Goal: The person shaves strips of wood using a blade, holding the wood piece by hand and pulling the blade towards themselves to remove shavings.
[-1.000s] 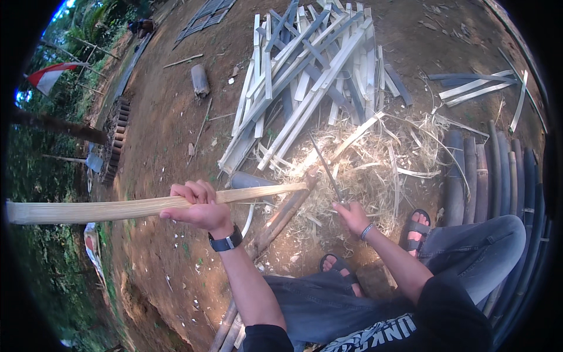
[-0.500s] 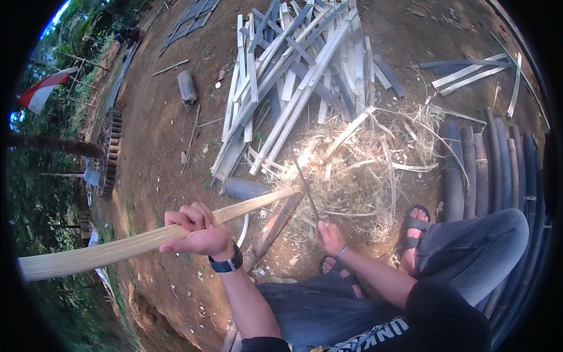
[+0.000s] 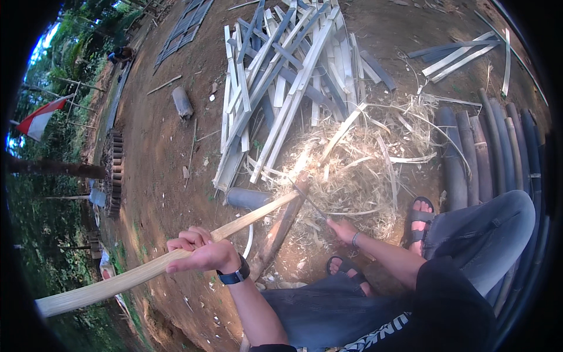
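A long pale bamboo strip (image 3: 105, 287) slants across the left side, its far end over the tip of a log (image 3: 282, 224). My left hand (image 3: 202, 251) is closed around the strip's middle, with a dark watch on the wrist. In my right hand (image 3: 344, 231) is a knife whose thin dark blade (image 3: 309, 200) points up and left, meeting the strip's far end near the log's tip. The knife's handle is hidden in my fingers. Curled bamboo shavings (image 3: 358, 176) lie heaped just beyond the blade.
A pile of split bamboo strips (image 3: 281, 76) spreads across the far middle, with a short dark bamboo piece (image 3: 249, 198) in front. Bamboo poles (image 3: 454, 158) lie side by side at right, next to my sandalled foot (image 3: 420, 223). A cut log (image 3: 182, 102) lies on the dirt farther left.
The strip's near end has dropped, so it slants more steeply. My right hand has shifted slightly right and down, and the knife blade lies flatter. The whole view has tilted slightly.
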### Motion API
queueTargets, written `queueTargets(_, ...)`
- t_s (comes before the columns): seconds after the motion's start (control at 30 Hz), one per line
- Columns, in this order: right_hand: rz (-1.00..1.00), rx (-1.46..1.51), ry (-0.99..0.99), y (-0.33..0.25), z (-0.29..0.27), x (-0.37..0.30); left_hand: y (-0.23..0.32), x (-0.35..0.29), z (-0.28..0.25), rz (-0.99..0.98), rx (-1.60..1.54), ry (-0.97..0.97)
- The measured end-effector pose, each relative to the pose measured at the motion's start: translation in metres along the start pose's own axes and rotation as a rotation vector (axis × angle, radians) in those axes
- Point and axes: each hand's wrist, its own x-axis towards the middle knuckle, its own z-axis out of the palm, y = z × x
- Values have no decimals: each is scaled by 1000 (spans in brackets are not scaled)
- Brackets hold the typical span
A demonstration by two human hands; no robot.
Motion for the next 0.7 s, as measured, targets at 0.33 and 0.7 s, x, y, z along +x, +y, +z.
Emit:
queueTargets(0.33,-52,-51,34,6,5,8,3,-1,8,3,52,53)
queueTargets(0.7,-30,-185,98,16,-3,13,-6,8,-6,-58,8,103)
